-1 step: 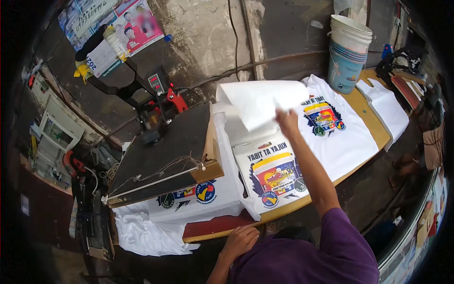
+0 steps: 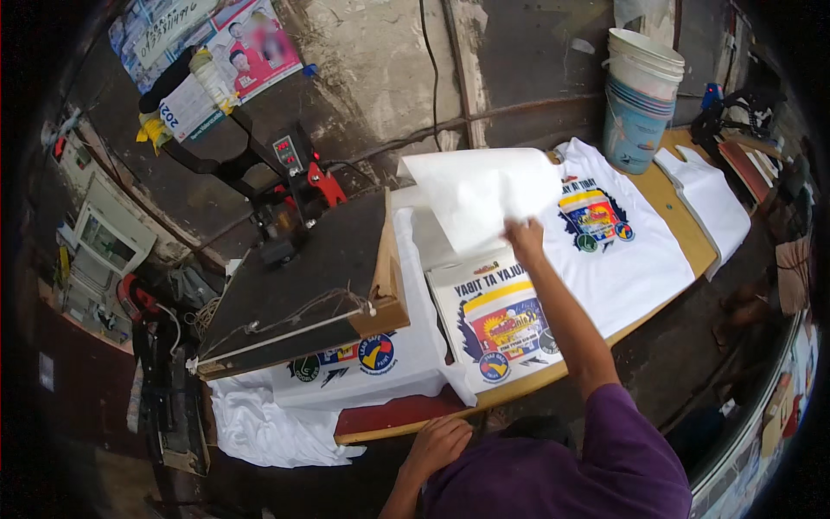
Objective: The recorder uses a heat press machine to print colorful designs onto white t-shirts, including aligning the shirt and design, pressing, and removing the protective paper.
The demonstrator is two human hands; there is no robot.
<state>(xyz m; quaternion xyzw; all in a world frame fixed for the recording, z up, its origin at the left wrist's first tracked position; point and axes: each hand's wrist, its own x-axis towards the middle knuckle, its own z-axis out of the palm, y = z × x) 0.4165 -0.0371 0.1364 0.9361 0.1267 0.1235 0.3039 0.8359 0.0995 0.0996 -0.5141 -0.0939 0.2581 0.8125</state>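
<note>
White sheet (image 2: 480, 190), thin and smooth with a slight sheen, is bowed up over the back part of the printed stack (image 2: 506, 329); its far edge curls. My right hand (image 2: 524, 240) is at its near edge, fingers bent in and grasping that edge; fingertips blurred. My left hand (image 2: 439, 445) is palm down by the table's front edge, fingers loosely bent; underside hidden, can't tell whether they hold anything.

Stack: flat, squarish, crisp corners, mirrored color print, lying near the yellowish front edge of the table (image 2: 519, 389). To its right, white printed shirt (image 2: 635, 259), soft cloth laid flat, slight ripples. To its left, heat press (image 2: 298, 268): dark flat slab, worn tan-brown edging, frayed cord along the front. Slab overhangs another printed shirt (image 2: 376, 368), whose loose white cloth bunches in folds at the left end.

Room: my right forearm crosses the front edge between stack and flat shirt. Air above the stack is open toward the wall. Press corner is close on the left side. Stacked plastic buckets (image 2: 640, 104) stand behind the flat shirt; bare tabletop strip beside them.
</note>
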